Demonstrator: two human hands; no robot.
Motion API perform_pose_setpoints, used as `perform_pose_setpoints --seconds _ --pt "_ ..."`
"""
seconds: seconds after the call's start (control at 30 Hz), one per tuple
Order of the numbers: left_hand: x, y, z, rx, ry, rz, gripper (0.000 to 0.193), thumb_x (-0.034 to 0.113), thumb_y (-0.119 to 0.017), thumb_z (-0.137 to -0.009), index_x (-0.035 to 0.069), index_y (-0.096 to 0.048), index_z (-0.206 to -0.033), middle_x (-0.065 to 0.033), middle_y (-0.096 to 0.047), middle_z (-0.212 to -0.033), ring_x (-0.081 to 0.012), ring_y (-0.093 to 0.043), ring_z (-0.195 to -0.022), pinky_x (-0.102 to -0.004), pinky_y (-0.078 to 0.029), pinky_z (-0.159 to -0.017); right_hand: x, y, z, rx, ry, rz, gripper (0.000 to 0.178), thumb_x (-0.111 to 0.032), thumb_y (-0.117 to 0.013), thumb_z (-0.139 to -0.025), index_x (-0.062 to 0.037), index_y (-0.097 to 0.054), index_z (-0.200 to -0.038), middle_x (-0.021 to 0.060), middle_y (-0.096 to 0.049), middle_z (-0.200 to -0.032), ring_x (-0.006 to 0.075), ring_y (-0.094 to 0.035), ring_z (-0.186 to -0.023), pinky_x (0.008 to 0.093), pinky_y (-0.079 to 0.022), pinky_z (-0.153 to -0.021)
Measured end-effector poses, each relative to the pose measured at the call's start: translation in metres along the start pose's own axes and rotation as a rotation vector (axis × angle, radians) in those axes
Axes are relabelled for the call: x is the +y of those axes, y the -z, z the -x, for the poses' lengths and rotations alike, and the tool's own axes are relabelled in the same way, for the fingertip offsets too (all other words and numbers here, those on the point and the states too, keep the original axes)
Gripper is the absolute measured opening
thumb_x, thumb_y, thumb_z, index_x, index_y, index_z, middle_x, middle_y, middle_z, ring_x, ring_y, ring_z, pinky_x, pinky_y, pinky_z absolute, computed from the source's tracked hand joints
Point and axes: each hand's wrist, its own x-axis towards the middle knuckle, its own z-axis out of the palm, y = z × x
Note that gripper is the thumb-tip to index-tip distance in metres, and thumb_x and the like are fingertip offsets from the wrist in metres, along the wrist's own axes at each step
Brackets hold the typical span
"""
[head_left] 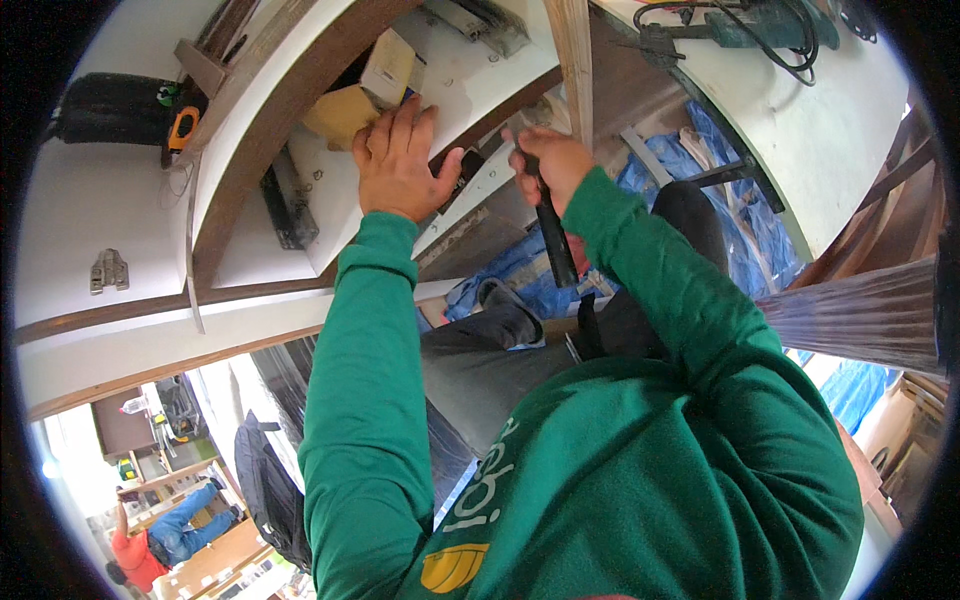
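My left hand (400, 165) lies with its fingers spread on a white panel inside a brown-edged frame (270, 110). Its fingertips reach the edge of a yellow block (343, 113), and a paler cream block (388, 68) is just beyond them. My right hand (560, 165) is closed round a tool with a long black handle (556, 240), which hangs down out of the fist. The tool's upper end is mostly covered by my fingers, so I cannot tell its kind. A wooden upright (572, 60) stands right behind this hand.
A corded green power tool (770, 30) lies on the white surface at the far right. Blue sheeting (650, 170) covers the floor below. At left are an orange tape measure (183, 128) and a metal hinge (110, 270). Another person (180, 530) in blue trousers is at lower left.
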Motion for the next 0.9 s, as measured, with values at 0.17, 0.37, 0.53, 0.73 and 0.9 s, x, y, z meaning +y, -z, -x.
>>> perform_pose_setpoints --seconds 0.17,0.37,0.53,0.73,0.9 --pt "-0.001 0.001 -0.001 -0.008 0.002 0.011 0.057 0.046 -0.065 -0.081 0.016 -0.057 -0.129 -0.0048 -0.050 -0.140 -0.0267 -0.045 -0.126 -0.0508 -0.028 -0.108 -0.015 0.003 0.015 0.035 -0.142 0.023 0.020 -0.021 -0.047 -0.102 -0.0068 -0.053 -0.116 0.0032 -0.052 -0.072 0.0132 -0.045 -0.049 0.0296 -0.034 -0.043" --pt "-0.001 -0.001 0.000 0.005 0.000 0.028 0.057 0.046 -0.065 -0.081 0.016 -0.056 -0.130 -0.0045 -0.050 -0.141 -0.0279 -0.045 -0.126 -0.0512 -0.028 -0.108 -0.029 0.009 -0.012 0.085 -0.058 -0.009 0.023 -0.021 -0.045 -0.103 -0.0055 -0.053 -0.117 0.0019 -0.051 -0.073 0.0113 -0.041 -0.048 0.0272 -0.035 -0.041" --pt "-0.001 0.001 -0.001 -0.015 0.019 0.034 0.058 0.045 -0.067 -0.081 0.017 -0.056 -0.130 -0.0040 -0.050 -0.141 -0.0297 -0.046 -0.125 -0.0515 -0.029 -0.108 -0.023 0.015 0.006 0.016 -0.091 0.082 0.023 -0.021 -0.045 -0.103 -0.0060 -0.054 -0.117 0.0016 -0.051 -0.074 0.0108 -0.041 -0.050 0.0250 -0.034 -0.042" --pt "-0.001 0.002 0.000 0.004 0.008 0.024 0.057 0.046 -0.067 -0.080 0.017 -0.058 -0.129 -0.0042 -0.051 -0.140 -0.0298 -0.046 -0.123 -0.0510 -0.029 -0.108 -0.037 0.026 -0.029 0.016 -0.093 0.064 0.019 -0.019 -0.048 -0.101 -0.0055 -0.055 -0.112 0.0026 -0.052 -0.075 0.0120 -0.045 -0.053 0.0272 -0.036 -0.045" --pt "0.000 0.003 -0.001 0.000 0.009 0.019 0.057 0.046 -0.066 -0.081 0.017 -0.057 -0.129 -0.0046 -0.051 -0.139 -0.0301 -0.046 -0.124 -0.0512 -0.028 -0.108 -0.031 0.035 -0.029 0.021 -0.105 0.017 0.018 -0.016 -0.048 -0.100 -0.0050 -0.056 -0.111 0.0065 -0.058 -0.080 0.0142 -0.048 -0.056 0.0290 -0.040 -0.047"
